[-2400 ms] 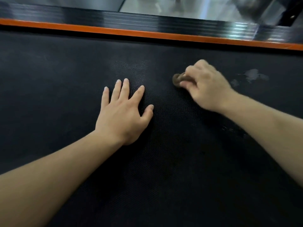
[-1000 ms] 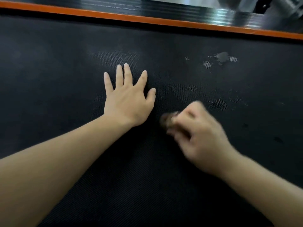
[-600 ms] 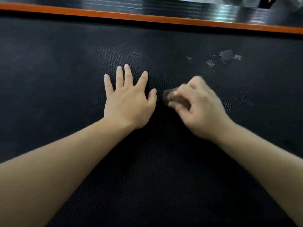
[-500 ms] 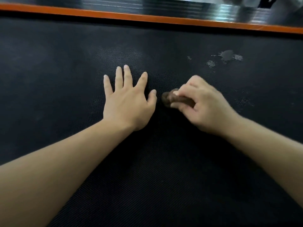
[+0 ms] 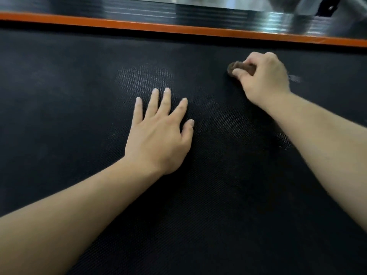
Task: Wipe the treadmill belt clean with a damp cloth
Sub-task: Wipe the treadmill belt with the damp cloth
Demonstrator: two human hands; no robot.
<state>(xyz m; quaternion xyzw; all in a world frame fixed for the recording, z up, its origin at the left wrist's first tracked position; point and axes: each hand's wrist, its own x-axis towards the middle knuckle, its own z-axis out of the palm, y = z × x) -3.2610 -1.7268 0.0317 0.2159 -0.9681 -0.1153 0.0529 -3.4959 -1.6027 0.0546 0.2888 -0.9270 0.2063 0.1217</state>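
Note:
The black textured treadmill belt [image 5: 79, 96] fills almost the whole view. My left hand [image 5: 158, 135] lies flat on the belt near the middle, fingers straight and spread. My right hand [image 5: 262, 76] is farther out, to the right, with its fingers curled round a small bunched brown cloth [image 5: 240, 67] pressed against the belt. Only the cloth's left end shows past the fingers. A pale smudge [image 5: 296, 78] peeks out just right of that hand.
An orange strip [image 5: 178, 28] runs along the belt's far edge, with a ribbed black side rail [image 5: 198, 14] behind it. A faint dusty haze [image 5: 145, 76] lies on the belt above my left hand.
My right hand has swept the cloth away from me and to the right, from beside my left thumb toward the far edge near the smudge. My left hand has stayed flat on the belt.

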